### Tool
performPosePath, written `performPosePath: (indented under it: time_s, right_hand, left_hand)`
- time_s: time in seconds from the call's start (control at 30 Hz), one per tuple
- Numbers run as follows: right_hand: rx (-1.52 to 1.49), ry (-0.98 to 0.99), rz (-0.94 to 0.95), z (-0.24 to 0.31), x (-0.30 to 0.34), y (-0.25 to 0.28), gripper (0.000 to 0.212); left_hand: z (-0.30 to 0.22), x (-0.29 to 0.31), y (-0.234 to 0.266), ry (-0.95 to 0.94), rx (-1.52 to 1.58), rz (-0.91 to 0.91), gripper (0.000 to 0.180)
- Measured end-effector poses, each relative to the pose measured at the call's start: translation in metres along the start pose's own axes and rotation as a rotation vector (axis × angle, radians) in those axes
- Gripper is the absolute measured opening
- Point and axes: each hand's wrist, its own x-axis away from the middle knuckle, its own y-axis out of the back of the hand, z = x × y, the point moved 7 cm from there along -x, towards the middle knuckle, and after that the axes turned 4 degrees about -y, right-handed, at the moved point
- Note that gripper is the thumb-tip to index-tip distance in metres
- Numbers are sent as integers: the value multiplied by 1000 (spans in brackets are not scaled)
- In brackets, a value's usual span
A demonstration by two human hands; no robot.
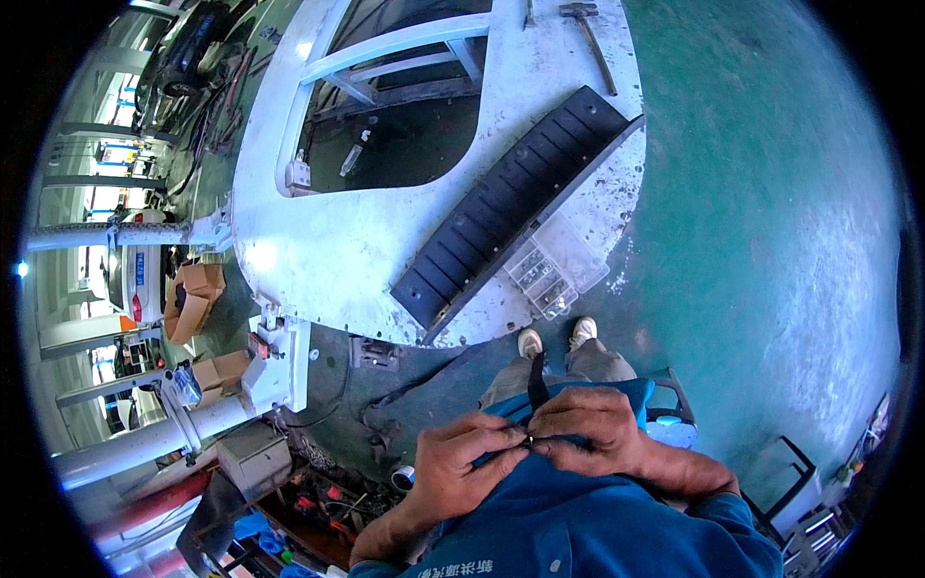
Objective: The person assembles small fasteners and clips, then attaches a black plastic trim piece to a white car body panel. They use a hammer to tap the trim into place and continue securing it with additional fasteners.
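Note:
My left hand and my right hand meet in front of my blue shirt, fingertips pinched together. Between them shows a small shiny piece, too small to name. A narrow black strip shows just beyond my fingers; whether I hold it or it hangs behind them, I cannot tell. On the white metal platform ahead lies a long black ribbed plastic panel, set diagonally. Beside its near edge sits a clear compartment box of small parts, its lid open.
A hammer rests at the platform's far right edge, next to a large opening in the platform. Cardboard boxes and a white post arm stand left. A cluttered tool cart is at lower left. Green floor extends right.

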Motion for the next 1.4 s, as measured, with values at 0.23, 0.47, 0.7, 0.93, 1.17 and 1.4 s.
performPosePath:
  time_s: [0.23,0.47,0.7,0.93,1.17,1.4]
  right_hand:
    - [-116,-169,-38,-8,5,-5,18]
    - [-203,-71,30,-4,3,1,22]
    - [-76,-205,69,-30,27,-1,25]
    - [-79,3,53,-5,7,4,22]
    - [-139,-94,92,-4,4,3,20]
    - [25,96,99,13,-4,12,28]
  left_hand:
    - [-8,7,-5,-88,-102,-33,23]
    - [-2,10,-3,-14,14,-107,22]
    - [0,11,-6,-11,115,-28,24]
    - [29,22,-17,185,379,9,19]
    - [-2,7,-9,-35,81,25,18]
    - [2,8,-9,77,162,-48,26]
